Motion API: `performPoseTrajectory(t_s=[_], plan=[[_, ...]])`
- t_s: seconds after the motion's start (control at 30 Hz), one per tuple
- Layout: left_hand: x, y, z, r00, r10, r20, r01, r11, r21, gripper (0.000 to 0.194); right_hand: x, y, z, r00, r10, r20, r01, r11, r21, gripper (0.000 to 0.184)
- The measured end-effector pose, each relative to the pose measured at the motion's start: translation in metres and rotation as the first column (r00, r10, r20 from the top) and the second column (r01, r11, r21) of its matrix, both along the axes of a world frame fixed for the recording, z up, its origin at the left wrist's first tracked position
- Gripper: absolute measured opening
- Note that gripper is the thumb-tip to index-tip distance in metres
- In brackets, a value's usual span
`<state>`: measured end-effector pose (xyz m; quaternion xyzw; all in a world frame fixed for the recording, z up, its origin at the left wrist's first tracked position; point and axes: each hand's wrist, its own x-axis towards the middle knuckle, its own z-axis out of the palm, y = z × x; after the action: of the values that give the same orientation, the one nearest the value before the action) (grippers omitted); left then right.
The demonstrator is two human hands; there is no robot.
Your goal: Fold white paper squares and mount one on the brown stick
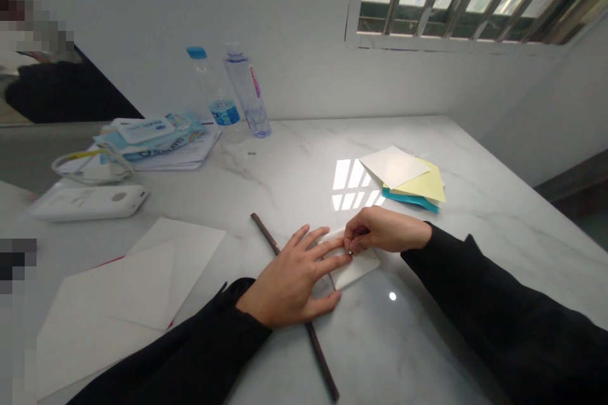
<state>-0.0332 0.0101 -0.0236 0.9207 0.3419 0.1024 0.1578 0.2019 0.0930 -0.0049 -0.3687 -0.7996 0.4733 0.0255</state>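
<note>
My left hand lies flat with its fingers spread across a small piece of off-white paper on the marble-patterned table. Beneath that hand passes a thin dark brown stick, its two ends showing on either side. My right hand is closed in a pinch at the paper, close to the left fingertips. Something tiny and shiny shows at the pinch, too small to name. Part of the paper is hidden under both hands.
Behind my right hand is a stack of white, yellow and blue paper. Large off-white sheets lie at the left. Farther back are a white device, a cable, a wipes pack and two plastic bottles. A person is partly visible at far left.
</note>
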Motion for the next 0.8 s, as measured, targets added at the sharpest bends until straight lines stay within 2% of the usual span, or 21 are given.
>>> performPoseTrajectory(t_s=[0.13,0.37,0.57,0.8], plan=[[-0.0003,0.0000,-0.0003,1.000,0.000,-0.009,0.000,1.000,0.004,0.050,-0.0029,-0.0009,0.0002,0.999,0.022,0.027,-0.024,0.998,0.055,0.017],[0.0008,0.0006,0.0005,1.000,-0.003,-0.028,0.002,1.000,-0.006,0.050,-0.0059,-0.0053,-0.0002,0.998,-0.009,0.070,-0.002,0.987,0.159,0.012],[0.0011,-0.0001,0.0006,1.000,0.001,-0.006,-0.001,1.000,-0.006,0.050,-0.0050,-0.0042,-0.0023,0.997,0.015,0.072,-0.027,0.984,0.178,0.014],[0.0003,-0.0001,-0.0001,1.000,0.003,0.011,-0.003,1.000,-0.002,0.050,-0.0045,-0.0063,-0.0029,0.993,-0.038,0.114,0.016,0.982,0.190,0.014]])
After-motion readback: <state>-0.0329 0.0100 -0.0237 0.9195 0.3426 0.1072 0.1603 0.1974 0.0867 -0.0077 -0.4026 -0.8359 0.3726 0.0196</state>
